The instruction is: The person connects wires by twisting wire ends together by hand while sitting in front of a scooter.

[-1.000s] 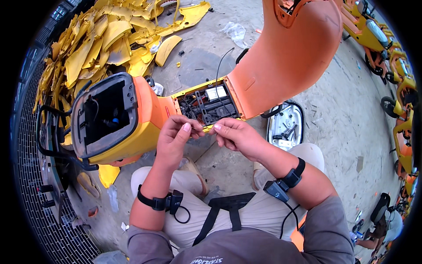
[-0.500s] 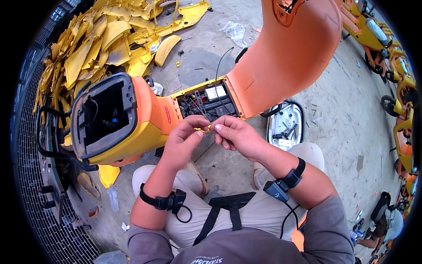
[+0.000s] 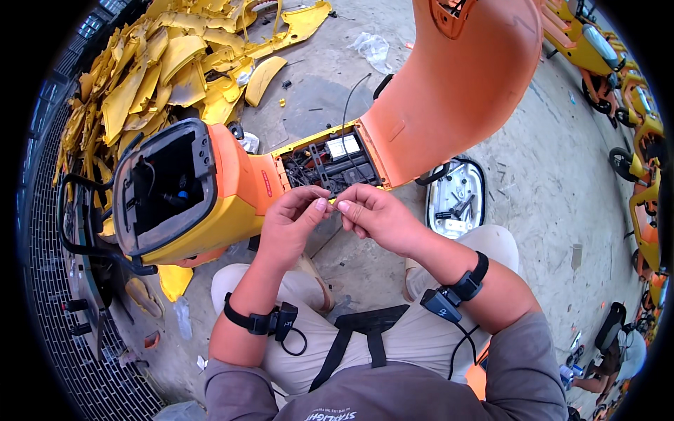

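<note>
My left hand and my right hand almost meet at the near edge of a scooter's open floor compartment. Thumb and fingers are pinched together on both; whatever small thing sits between the fingertips is too small or hidden to make out. Inside the compartment lie dark wires, black parts and a silver box. A thin black cable rises out of it. The scooter's orange and yellow body extends left to an open seat bucket, and its tall orange front panel stands to the right.
A white tray with tools and small parts lies on the floor right of the scooter. Yellow body panels are heaped at the far left. More scooters line the right edge, where another person is partly visible.
Both hands stay near the compartment while the fingertips shift slightly, the left fingers coming closer together. A bit of yellow seen between the hands earlier hardly shows now.
</note>
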`<state>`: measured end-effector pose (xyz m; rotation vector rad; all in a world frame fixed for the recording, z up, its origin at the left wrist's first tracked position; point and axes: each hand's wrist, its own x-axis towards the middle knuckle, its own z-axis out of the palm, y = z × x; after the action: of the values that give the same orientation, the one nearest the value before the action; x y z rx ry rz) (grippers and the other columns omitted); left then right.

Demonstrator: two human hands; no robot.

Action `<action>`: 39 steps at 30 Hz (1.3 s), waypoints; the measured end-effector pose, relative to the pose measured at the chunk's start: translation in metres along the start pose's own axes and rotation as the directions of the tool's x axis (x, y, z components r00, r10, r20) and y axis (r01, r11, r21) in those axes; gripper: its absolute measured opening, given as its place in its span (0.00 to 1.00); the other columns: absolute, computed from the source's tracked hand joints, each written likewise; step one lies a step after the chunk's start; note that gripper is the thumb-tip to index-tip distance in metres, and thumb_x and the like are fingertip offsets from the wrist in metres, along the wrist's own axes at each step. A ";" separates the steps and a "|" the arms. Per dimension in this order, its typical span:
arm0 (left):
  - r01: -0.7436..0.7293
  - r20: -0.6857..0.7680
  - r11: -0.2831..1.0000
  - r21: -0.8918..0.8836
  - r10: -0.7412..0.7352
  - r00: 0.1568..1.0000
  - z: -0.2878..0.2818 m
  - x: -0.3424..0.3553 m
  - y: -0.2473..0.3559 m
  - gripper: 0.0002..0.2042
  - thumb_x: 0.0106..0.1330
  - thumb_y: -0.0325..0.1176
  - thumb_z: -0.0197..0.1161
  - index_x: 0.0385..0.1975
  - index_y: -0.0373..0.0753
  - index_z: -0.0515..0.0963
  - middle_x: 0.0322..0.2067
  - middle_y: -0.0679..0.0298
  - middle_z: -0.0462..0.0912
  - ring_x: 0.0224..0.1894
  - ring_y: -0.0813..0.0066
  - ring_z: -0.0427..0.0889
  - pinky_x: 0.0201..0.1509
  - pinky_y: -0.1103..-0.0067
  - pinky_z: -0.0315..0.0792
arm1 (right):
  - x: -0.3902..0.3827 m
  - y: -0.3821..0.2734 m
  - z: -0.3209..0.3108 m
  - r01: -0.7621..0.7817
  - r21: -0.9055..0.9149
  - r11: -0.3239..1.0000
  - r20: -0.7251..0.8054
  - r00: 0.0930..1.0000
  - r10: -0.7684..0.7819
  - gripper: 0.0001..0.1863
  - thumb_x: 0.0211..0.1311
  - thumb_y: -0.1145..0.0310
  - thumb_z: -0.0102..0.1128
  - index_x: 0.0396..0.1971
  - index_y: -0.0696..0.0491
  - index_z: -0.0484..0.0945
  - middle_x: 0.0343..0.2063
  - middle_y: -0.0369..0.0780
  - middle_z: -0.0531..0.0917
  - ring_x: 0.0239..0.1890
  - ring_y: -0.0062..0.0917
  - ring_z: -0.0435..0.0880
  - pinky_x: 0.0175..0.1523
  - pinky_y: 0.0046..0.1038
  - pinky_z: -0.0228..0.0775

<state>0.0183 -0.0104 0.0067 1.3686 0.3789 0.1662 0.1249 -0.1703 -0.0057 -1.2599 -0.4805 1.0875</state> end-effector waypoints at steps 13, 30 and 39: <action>-0.100 -0.056 0.986 0.130 0.108 0.993 -0.008 0.002 0.002 0.05 0.65 0.26 0.62 0.39 0.35 0.78 0.36 0.70 0.78 0.39 0.84 0.77 0.46 0.83 0.71 | 0.001 -0.006 -0.006 -0.002 -0.041 0.999 0.018 1.000 0.003 0.11 0.71 0.63 0.51 0.39 0.55 0.76 0.24 0.32 0.78 0.25 0.12 0.72 0.32 0.17 0.66; -0.377 -0.045 0.911 -0.168 0.375 0.926 -0.001 -0.027 0.031 0.03 0.66 0.25 0.58 0.37 0.37 0.76 0.35 0.63 0.76 0.36 0.74 0.77 0.43 0.77 0.72 | -0.058 -0.077 0.025 0.474 -0.804 0.358 0.104 0.706 -0.700 0.04 0.57 0.74 0.62 0.32 0.56 0.79 0.24 0.39 0.80 0.27 0.32 0.80 0.33 0.29 0.70; -0.439 0.146 0.759 -0.482 0.563 0.813 0.044 -0.058 0.074 0.04 0.65 0.25 0.60 0.38 0.35 0.77 0.37 0.60 0.76 0.38 0.73 0.78 0.45 0.77 0.73 | -0.144 -0.142 0.058 0.072 -0.889 -0.453 0.443 0.392 -0.807 0.14 0.40 0.69 0.63 0.32 0.49 0.82 0.28 0.29 0.81 0.28 0.20 0.77 0.30 0.22 0.57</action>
<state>-0.0117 -0.0556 0.0955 1.0028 -0.2810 0.4717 0.0680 -0.2536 0.1789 -2.0422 -1.4872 -1.0976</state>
